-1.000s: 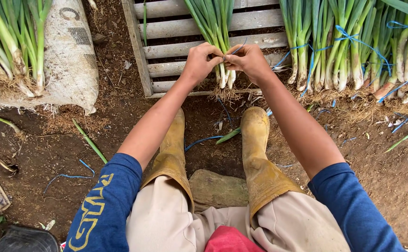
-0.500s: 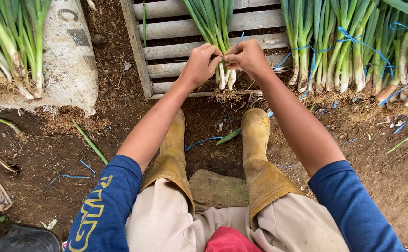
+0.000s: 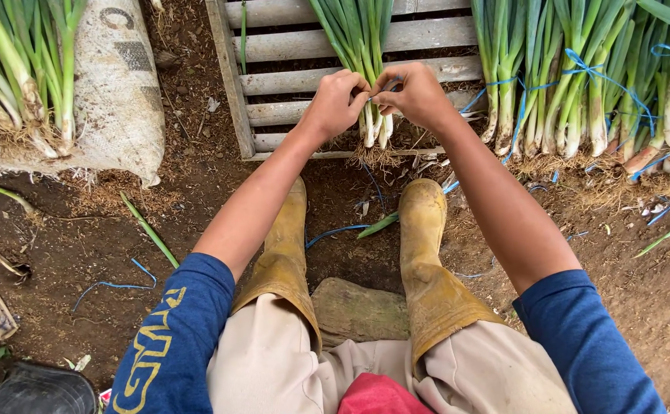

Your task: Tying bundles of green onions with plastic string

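A bunch of green onions [image 3: 359,46] with white stems and hairy roots lies on a wooden slatted pallet [image 3: 274,80] in front of me. My left hand [image 3: 336,103] and my right hand [image 3: 414,93] meet at the white stems, fingers pinched around them. A thin blue string [image 3: 387,83] shows between my fingertips at the bunch. Both hands grip the bunch near its lower end, just above the roots.
Tied bunches of green onions [image 3: 580,77] with blue string lie to the right on the soil. More onions rest on a white woven sack [image 3: 113,100] at the left. Yellow rubber boots [image 3: 427,253] and loose blue string [image 3: 113,285] are on the dirt below.
Both hands stay at the bunch's stems; the fingers have shifted slightly around the blue string. Nothing else has moved.
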